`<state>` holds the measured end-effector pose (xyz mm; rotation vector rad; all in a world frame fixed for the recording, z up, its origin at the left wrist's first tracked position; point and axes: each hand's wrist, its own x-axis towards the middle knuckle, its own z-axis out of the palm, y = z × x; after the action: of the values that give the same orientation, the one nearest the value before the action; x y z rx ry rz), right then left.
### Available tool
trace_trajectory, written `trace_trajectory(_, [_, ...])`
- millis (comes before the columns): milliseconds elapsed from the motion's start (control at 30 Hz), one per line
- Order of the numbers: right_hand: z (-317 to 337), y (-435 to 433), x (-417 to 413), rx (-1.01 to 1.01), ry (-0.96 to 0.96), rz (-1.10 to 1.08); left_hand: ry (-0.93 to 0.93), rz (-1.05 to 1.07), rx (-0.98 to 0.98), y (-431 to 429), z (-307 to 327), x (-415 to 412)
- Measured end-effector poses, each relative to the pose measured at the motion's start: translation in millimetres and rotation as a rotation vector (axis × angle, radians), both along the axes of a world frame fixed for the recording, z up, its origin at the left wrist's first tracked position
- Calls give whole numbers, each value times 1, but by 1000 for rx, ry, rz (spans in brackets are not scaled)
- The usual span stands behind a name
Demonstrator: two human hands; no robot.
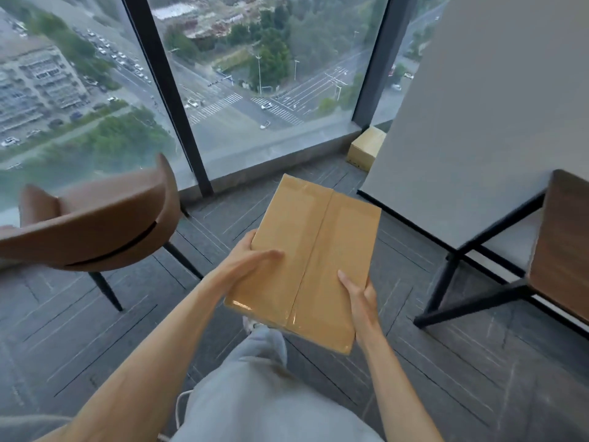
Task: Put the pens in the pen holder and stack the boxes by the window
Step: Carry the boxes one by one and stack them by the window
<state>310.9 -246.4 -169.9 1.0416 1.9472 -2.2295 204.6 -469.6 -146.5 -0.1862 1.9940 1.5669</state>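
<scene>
Brown cardboard taped along its middle seam, the box [306, 260] is held in the air on the room side of the window [271, 74], short of its sill and above the grey carpet floor [127, 314]. The left hand [251, 266] grips its near-left edge, one digit laid across the top and others curled round the side. The right hand [357, 295] clasps the near-right edge, thumb on top, its fingers hidden beneath. A second box [366, 148] sits on the floor against the window's foot, towards its right corner, and a grey panel [478, 106] hides its right part. An open strip of carpet runs from the held box to the window. A brown chair [95, 224] stands along the window to the left. The dark-framed bench [564, 250] stands back from the window on the right, cut off by the picture's edge. A shoe under the box is mostly hidden.
</scene>
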Motion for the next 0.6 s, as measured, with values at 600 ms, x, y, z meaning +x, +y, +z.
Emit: trace_trajectory(600, [-19,109,-423,164,-119,-120,1,-82,25,106,-27,-437])
